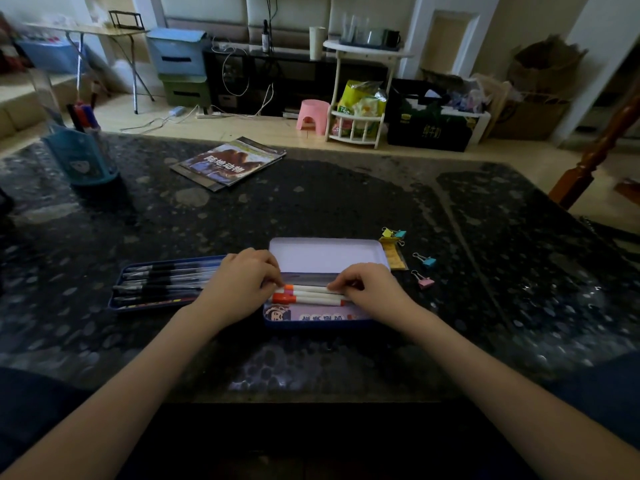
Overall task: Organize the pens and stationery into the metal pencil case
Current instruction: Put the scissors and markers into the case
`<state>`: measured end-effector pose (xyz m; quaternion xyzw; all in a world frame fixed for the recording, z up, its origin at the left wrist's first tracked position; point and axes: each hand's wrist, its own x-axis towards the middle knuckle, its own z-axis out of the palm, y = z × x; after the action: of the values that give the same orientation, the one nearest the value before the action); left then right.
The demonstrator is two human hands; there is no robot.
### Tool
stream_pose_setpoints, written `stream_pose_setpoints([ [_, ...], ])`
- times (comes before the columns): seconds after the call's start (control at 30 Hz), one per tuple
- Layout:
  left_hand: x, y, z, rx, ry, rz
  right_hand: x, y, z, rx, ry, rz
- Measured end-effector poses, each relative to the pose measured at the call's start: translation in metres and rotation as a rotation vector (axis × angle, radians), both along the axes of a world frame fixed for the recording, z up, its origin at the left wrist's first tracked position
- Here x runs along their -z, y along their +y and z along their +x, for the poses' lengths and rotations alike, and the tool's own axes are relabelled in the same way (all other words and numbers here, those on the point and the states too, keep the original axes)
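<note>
Case: metal pencil case (313, 317), open, lid (327, 254) tipped back; sits near the table's (346, 202) near edge, roughly mid-width.
In case: two white markers w/ orange caps (304, 295) lying lengthwise side by side in the far half of the tray; near half shows bare printed liner, nothing else in it as far as visible.
L hand (244, 280): at the cap end of the markers, fingers bunched together, tips on the far marker's cap; looks like a pinch, not fully visible.
R hand (369, 289): at the other end, fingers curled down onto the same marker; exact grip hidden by knuckles.
Step (judged): seating/aligning the markers in the tray w/ both hands.
Left to do – pens: row of black pens (162, 282) in a separate blue tray (117, 299) just left of the case, under/behind L hand; not moved in yet.
Left to do – clips: binder clips (424, 271) loose on table right of the case, toward the right edge; yellow strip item (393, 254) touching the lid's right side, can't tell what it is.
Other: pen holder (83, 157) at far-left corner w/ more pens; can't tell if part of job.
Progress (judged): early; most items outside.
</note>
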<state>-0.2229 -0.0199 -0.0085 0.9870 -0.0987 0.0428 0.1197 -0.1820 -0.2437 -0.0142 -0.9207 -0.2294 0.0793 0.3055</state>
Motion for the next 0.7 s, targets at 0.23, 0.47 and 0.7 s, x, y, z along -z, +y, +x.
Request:
stream_pose_setpoints([
  [0.23,-0.001,-0.003,-0.001,-0.008,0.023,0.015,-0.006,-0.011,0.005,0.05,-0.051,0.012],
  [0.47,-0.004,-0.007,-0.004,0.05,0.048,0.042,-0.011,-0.025,0.01,0.031,0.016,-0.165],
  [0.7,-0.004,-0.007,-0.003,0.049,0.06,0.041,-0.01,-0.017,0.002,-0.042,-0.02,-0.13],
])
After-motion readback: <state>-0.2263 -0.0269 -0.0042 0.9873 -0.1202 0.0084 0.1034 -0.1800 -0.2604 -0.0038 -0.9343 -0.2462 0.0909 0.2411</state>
